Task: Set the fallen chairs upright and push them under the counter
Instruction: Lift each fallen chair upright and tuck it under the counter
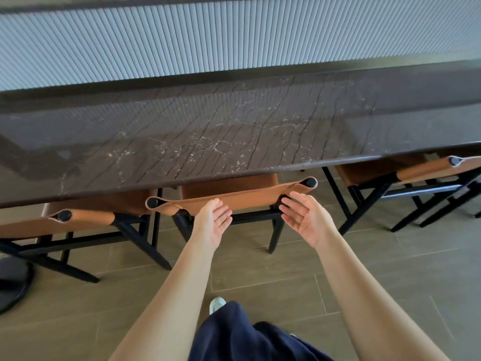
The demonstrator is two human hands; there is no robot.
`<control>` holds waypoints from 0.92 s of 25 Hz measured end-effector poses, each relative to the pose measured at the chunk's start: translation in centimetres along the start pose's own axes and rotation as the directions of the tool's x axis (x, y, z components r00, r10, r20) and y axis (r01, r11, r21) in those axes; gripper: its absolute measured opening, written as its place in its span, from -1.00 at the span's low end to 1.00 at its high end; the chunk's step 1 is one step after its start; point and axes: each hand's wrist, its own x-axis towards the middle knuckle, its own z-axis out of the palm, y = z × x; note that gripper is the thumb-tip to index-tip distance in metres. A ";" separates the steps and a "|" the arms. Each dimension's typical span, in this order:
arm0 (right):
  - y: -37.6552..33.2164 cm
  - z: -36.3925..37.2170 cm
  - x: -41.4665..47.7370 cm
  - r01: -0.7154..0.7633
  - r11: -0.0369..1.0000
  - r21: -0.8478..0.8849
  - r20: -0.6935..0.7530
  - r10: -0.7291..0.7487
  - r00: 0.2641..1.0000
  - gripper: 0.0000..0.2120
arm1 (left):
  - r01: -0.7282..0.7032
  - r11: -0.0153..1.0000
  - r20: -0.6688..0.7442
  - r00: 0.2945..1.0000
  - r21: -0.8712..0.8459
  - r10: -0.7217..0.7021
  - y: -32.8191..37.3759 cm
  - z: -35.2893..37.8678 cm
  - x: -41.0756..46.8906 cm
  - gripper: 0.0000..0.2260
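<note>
middle chair point(231, 196) under counter point(182, 131) | chairs left point(78, 217), right point(416, 170)

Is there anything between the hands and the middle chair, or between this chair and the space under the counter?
Nothing visible does. The left hand and right hand are open just before the backrest of the middle chair. Its seat is partly under the counter; the left chair and right chair stand at its sides.

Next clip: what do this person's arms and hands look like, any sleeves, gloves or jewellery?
The left hand and right hand are bare: no gloves, and no rings, watch or bracelet show. The left forearm and right forearm carry no sleeves up to the frame's edge. Below them are a dark navy garment and a pale shoe.
</note>
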 end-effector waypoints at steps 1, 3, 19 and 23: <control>-0.7 -1.4 -0.6 0.010 1.000 -0.003 -0.008 -0.010 1.000 -0.78 | -0.012 1.000 0.020 1.000 0.006 0.012 -0.9 1.2 -0.7 -0.68; -2.1 -4.7 -1.8 0.034 0.999 -0.008 -0.032 -0.034 0.999 -0.78 | -0.029 0.999 0.062 0.998 0.014 0.028 -2.7 3.9 -2.0 -0.70; -11.3 -26.2 -8.8 0.199 0.972 0.124 -0.220 -0.169 0.961 -0.72 | 0.012 0.983 0.337 0.938 0.184 -0.075 -14.9 24.6 -8.6 -0.76; -14.2 -29.1 -7.8 0.225 0.960 0.165 -0.288 -0.171 0.942 -0.71 | 0.035 0.963 0.387 0.911 0.266 -0.140 -16.3 30.3 -7.5 -0.71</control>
